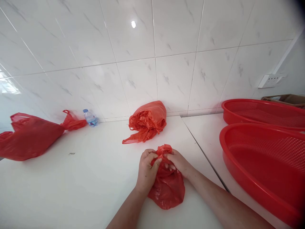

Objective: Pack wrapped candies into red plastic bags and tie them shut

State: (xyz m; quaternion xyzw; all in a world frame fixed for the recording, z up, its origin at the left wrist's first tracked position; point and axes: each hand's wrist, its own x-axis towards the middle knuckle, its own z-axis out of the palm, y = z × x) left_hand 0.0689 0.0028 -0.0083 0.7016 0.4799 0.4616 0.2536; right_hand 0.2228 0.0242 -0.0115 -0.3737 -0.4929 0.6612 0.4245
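A red plastic bag (168,190) lies on the white table in front of me, its lower part rounded and its neck bunched up. My left hand (148,167) grips the gathered neck from the left, thumb and fingers closed on the film. From the right, my right hand (177,161) pinches the same neck, its fingers partly behind the plastic. What the bag holds, if anything, cannot be made out. Beyond my hands, a crumpled bundle of red plastic bags (154,114) rests near the wall.
Two large red plastic baskets (252,181) stand on the right, past a gap between tables. Far left are a full-looking red bag (35,136), a smaller red bag (73,123) and a water bottle (90,118). A tiled wall (135,82) with a socket (270,80) closes off the back.
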